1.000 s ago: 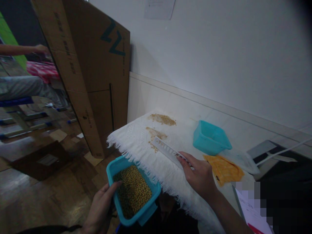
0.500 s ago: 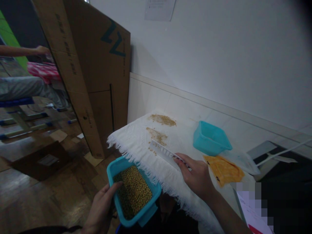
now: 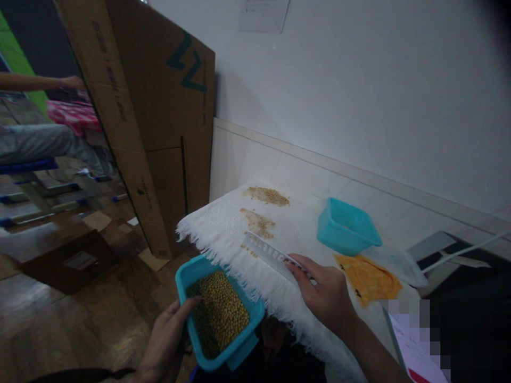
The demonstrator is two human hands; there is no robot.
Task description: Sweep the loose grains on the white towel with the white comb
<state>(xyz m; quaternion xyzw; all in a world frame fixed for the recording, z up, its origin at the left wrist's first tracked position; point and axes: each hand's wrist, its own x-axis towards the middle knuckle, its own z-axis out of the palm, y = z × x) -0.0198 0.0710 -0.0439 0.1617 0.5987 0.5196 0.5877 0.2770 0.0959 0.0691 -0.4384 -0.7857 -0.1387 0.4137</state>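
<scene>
My left hand (image 3: 170,332) grips the near left side of a blue plastic tub (image 3: 242,348), its thumb over the rim. Round yellowish beans (image 3: 223,314) fill much of the tub, which is held just below the fringed edge of a white cloth (image 3: 215,229). In my right hand (image 3: 325,290) is a pale slotted ruler (image 3: 271,255), held slanting low over the cloth, its far end beside a few loose beans (image 3: 249,252). Whether its edge touches the cloth I cannot tell. Two patches of small beans or grains (image 3: 268,196) lie farther back on the cloth.
A second blue tub (image 3: 347,229) stands at the right, by an orange cloth (image 3: 369,279) and a clear plastic lid (image 3: 403,266). A tall cardboard box (image 3: 159,106) rises at the left, and a white wall (image 3: 359,96) behind. Another person's arm (image 3: 40,82) shows far left.
The ruler's far end has shifted slightly toward me and to the left, nearer the loose beans. My left hand and its tub have stayed in place.
</scene>
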